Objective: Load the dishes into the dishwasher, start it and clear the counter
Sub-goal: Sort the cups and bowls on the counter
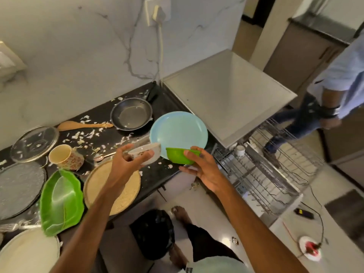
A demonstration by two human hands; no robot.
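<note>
Nearest, at the left edge of the dark counter (155, 178), lie a pale round plate (29, 251), a green leaf-shaped tray (61, 200) and a round woven mat (112, 186), with a grey steel plate (19, 188) on the far left. A black bag (153, 233) sits on the floor below the counter edge. Above the mat, the left hand (128, 160) curls its fingers round a small white bowl (146, 154) and holds it off the counter. Just to the right, the right hand (201, 168) grips a green bowl (180, 155), thumb on the rim and fingers underneath, over the counter's right edge; the two bowls are almost touching. Right of that hand, the dishwasher's wire rack (266, 180) stands pulled out, nearly bare. Behind the bowls a light blue plate (178, 134) rests on the counter. Further left sit a patterned cup (66, 157) tipped on its side and a glass lid (34, 143). Beyond them, among pale food scraps (86, 133), lie a wooden spoon (84, 126) and a dark frying pan (131, 113) near the marble wall. The white dishwasher (226, 91) stands at the counter's far right, and another person (334, 85) stands past it.
</note>
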